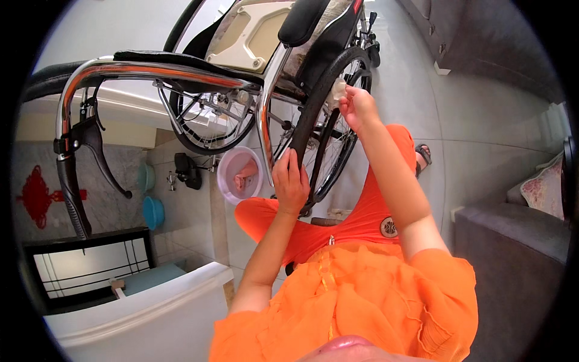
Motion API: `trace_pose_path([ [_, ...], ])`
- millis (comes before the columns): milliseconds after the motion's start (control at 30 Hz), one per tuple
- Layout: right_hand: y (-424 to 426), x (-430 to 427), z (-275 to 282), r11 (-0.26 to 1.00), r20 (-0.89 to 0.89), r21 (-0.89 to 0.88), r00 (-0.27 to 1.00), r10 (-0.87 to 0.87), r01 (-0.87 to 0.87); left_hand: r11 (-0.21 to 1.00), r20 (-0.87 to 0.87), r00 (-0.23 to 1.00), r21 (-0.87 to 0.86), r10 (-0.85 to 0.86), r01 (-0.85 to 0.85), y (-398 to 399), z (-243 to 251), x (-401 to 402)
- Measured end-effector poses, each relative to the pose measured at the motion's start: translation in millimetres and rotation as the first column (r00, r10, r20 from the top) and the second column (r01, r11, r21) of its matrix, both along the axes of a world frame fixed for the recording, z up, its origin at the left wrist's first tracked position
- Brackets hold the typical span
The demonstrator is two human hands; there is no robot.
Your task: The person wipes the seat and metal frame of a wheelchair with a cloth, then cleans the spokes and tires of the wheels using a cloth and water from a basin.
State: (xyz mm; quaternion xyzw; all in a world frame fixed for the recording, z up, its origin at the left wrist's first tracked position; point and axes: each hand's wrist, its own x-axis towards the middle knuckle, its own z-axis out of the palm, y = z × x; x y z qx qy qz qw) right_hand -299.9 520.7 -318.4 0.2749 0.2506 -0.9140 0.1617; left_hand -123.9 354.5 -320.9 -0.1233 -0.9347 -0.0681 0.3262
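A wheelchair point(176, 72) stands before me, its near large wheel between my hands. My left hand point(291, 183) rests on the black tyre point(304, 131) of that wheel, fingers laid along its lower part beside the chrome frame tube. My right hand point(359, 106) pinches a pale, crumpled cloth or wipe point(337, 90) against the upper part of the same wheel, near the rim and spokes. A black padded armrest point(302, 22) is above. On the seat side lies a cream plastic panel point(246, 38).
A pink basin point(239, 175) with a pink cloth inside stands on the tiled floor, left of my knee. Two blue-green basins point(154, 212) are farther left. A grey sofa point(506, 244) is at the right, and a dark cabinet or sofa point(493, 40) at the upper right.
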Motion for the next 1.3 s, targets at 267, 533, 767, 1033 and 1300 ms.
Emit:
trace_pose_path([
  [267, -27, -15, -1, 0.982, -0.105, 0.178, 0.991, 0.085, -0.066, 1.000, 0.004, 1.000, -0.003, 0.003, -0.003, 3, 0, -10],
  [533, -25, -8, -6, 0.994, -0.171, -0.105, 0.985, 0.022, -0.040, 1.000, -0.020, 1.000, -0.016, -0.009, 0.008, -7, -7, -3],
  [767, -3, 50, -5, 0.999, -0.191, 0.048, 0.981, 0.031, -0.023, 0.998, 0.000, 0.998, 0.002, 0.056, -0.056, -28, -32, 26],
  [1033, -3, 13, -12, 0.871, -0.370, 0.430, 0.926, -0.069, 0.237, 0.998, -0.021, 0.998, -0.031, 0.058, -0.059, -34, -33, 31],
  [1300, 29, 36, -4, 0.853, -0.351, 0.521, 0.909, 0.224, -0.009, 0.998, -0.034, 0.997, -0.012, 0.063, -0.064, -30, -25, 22],
])
